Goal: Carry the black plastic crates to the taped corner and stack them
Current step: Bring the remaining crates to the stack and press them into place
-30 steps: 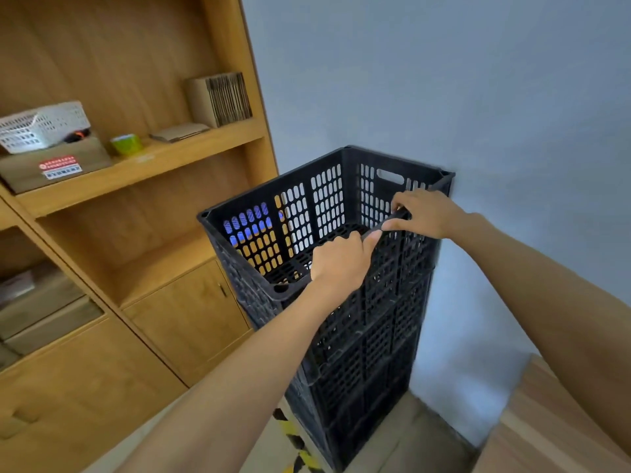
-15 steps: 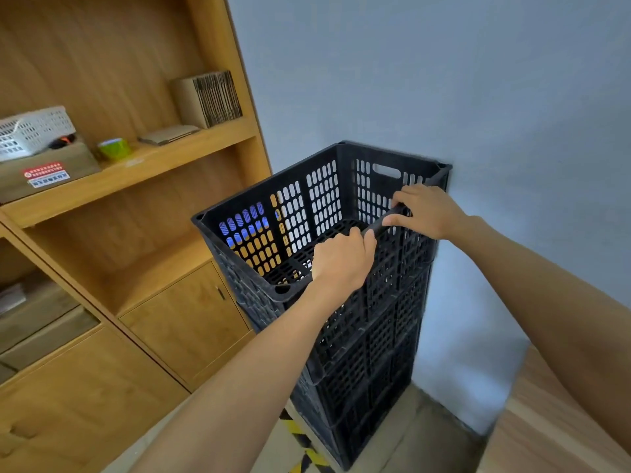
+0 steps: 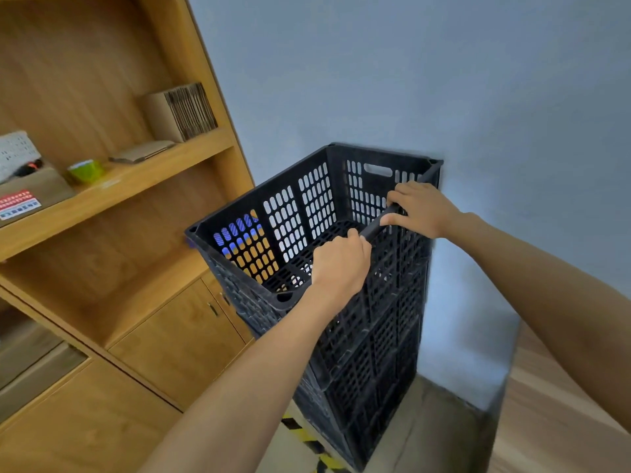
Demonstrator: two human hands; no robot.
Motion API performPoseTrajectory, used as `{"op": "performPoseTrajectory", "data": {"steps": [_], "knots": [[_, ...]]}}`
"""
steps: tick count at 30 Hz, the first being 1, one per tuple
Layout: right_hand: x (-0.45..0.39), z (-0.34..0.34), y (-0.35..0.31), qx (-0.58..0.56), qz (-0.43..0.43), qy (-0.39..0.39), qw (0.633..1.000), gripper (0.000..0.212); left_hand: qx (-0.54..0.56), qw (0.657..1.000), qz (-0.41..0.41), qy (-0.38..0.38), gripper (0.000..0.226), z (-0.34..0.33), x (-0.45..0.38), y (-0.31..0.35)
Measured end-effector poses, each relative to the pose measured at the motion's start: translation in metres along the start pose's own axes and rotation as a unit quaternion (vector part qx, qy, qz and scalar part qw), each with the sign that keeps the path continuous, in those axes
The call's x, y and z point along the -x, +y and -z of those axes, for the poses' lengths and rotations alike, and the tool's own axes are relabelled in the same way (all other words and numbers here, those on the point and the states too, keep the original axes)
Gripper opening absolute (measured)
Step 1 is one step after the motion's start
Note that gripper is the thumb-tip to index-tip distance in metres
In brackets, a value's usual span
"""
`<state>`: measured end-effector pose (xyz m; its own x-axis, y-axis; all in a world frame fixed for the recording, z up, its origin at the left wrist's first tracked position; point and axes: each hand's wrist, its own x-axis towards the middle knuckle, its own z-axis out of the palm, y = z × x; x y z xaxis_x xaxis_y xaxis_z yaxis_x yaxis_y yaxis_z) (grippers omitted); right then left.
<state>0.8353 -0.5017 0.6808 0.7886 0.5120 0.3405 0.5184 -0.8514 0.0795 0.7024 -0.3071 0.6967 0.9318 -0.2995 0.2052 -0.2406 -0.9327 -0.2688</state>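
Note:
A stack of black slotted plastic crates (image 3: 375,336) stands in the corner between the wooden shelf unit and the blue wall. The top crate (image 3: 307,206) is empty and sits on the ones below. My left hand (image 3: 341,264) grips its near rim, fingers curled over the edge. My right hand (image 3: 418,208) grips the same rim farther right, near the wall-side corner. Yellow-and-black striped tape (image 3: 307,438) runs on the floor at the foot of the stack.
The wooden shelf unit (image 3: 136,186) on the left carries a bundle of flat cardboard (image 3: 184,110), a green tape roll (image 3: 85,170), a white basket (image 3: 15,153) and a labelled box (image 3: 30,196). Cabinet doors (image 3: 181,339) close its lower part. The blue wall (image 3: 444,80) stands right behind the crates.
Both hands keep their grip on the top crate's rim. The view has shifted slightly, and the crate stack stays in the same place against the wall.

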Motion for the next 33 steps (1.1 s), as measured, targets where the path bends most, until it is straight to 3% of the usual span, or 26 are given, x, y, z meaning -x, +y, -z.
{"op": "performPoseTrajectory", "data": {"steps": [7, 13, 24, 28, 33], "knots": [[0.03, 0.008, -0.032, 0.039, -0.033, 0.002, 0.999, 0.097, 0.018, 0.998, -0.052, 0.017, 0.009, -0.002, 0.031, -0.018], [0.067, 0.017, -0.08, 0.065, -0.077, 0.035, 0.994, 0.095, 0.102, 0.991, -0.048, 0.068, 0.033, -0.013, 0.066, -0.041], [0.127, 0.049, -0.146, 0.101, -0.185, -0.004, 0.977, 0.099, 0.191, 0.964, -0.179, 0.042, 0.04, -0.01, 0.108, -0.071], [0.132, 0.056, -0.164, 0.107, -0.206, -0.006, 0.973, 0.095, 0.189, 0.96, -0.204, 0.035, 0.04, -0.012, 0.111, -0.082], [0.125, 0.064, -0.181, 0.113, -0.204, -0.021, 0.972, 0.11, 0.202, 0.957, -0.205, 0.021, 0.039, -0.012, 0.114, -0.101]]}}
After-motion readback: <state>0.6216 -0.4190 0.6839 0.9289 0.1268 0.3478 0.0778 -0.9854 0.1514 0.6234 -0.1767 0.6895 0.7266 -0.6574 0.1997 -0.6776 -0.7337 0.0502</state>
